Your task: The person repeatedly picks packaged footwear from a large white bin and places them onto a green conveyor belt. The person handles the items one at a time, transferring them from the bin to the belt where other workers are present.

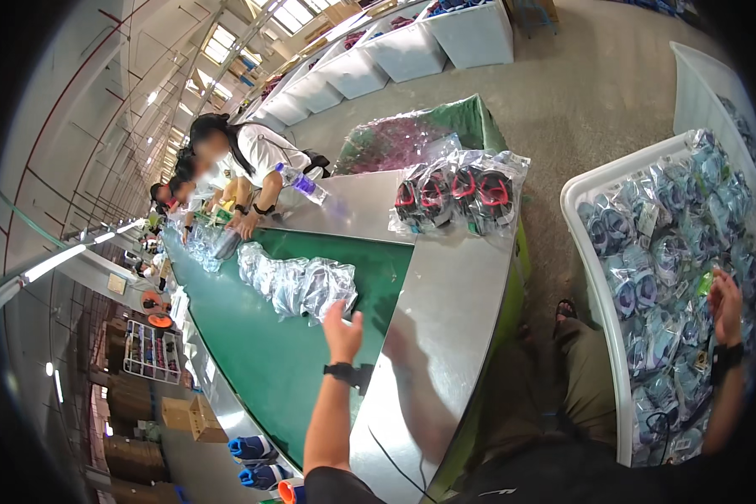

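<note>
Both hands up and empty as far as I can see: left hand (pixel 343 329) is open, fingers spread, hovering over the edge where the green belt (pixel 269 353) meets the steel table (pixel 445 294); right hand (pixel 725 304) is loosely open, palm down over the white bin (pixel 601 277), fingers touching or just above the bags, can't tell if it pinches one

Biggest first: belt runs long axis away and to the left, toward other workers (pixel 227 160) leaning over it. Steel table wraps its near end. White bin sits to the right, packed with bagged blue goggles (pixel 664 252)

Row of clear bagged goggles (pixel 298 286) lies on the belt just ahead and slightly left of the left hand, row running along the belt; left hand is much nearer to it, right is well apart. Pile of bagged red-and-black goggles (pixel 458 197) sits at the table's far end, ahead between the two hands

Water bottle (pixel 302 183) lies by the workers

Hard to see: right fingertips blend into the bags, bin's near corner is cut off by the frame, belt's far end blurs out
</note>
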### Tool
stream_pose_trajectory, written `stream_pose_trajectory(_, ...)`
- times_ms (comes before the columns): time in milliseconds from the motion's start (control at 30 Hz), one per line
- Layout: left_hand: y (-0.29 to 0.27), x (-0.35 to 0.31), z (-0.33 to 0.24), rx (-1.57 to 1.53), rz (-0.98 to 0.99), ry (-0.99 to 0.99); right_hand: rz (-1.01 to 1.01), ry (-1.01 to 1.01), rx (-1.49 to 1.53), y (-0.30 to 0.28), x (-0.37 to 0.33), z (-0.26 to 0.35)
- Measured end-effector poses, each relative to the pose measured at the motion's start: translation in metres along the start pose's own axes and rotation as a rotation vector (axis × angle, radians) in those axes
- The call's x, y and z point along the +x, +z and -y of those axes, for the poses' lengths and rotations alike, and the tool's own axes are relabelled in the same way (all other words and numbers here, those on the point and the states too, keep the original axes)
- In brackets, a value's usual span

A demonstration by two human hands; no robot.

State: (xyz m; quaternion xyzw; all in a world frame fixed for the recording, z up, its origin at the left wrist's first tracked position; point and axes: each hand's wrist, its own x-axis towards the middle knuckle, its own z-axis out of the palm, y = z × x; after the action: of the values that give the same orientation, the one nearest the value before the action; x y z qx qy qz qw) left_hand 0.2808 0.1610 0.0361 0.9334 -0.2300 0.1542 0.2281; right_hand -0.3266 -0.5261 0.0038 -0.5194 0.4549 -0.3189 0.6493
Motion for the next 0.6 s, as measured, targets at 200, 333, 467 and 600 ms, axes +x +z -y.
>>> stream_pose_trajectory(200, 0.013, 0.044, 0.08, 0.186, 0.094, -0.177, 0.055, -0.002, -0.095, 0.048, -0.051, 0.02)
stream_pose_trajectory(333, 0.024, -0.001, 0.049, 0.231, 0.072, -0.098, 0.12, 0.011, -0.117, 0.072, -0.075, 0.029)
stream_pose_trajectory(467, 0.013, -0.062, -0.007, 0.03, 0.027, -0.073, 0.18, 0.033, -0.099, 0.092, -0.094, 0.03)
stream_pose_trajectory(600, -0.016, -0.089, -0.038, -1.33, 0.14, -0.792, 0.227, 0.03, -0.093, 0.104, -0.109, 0.033)
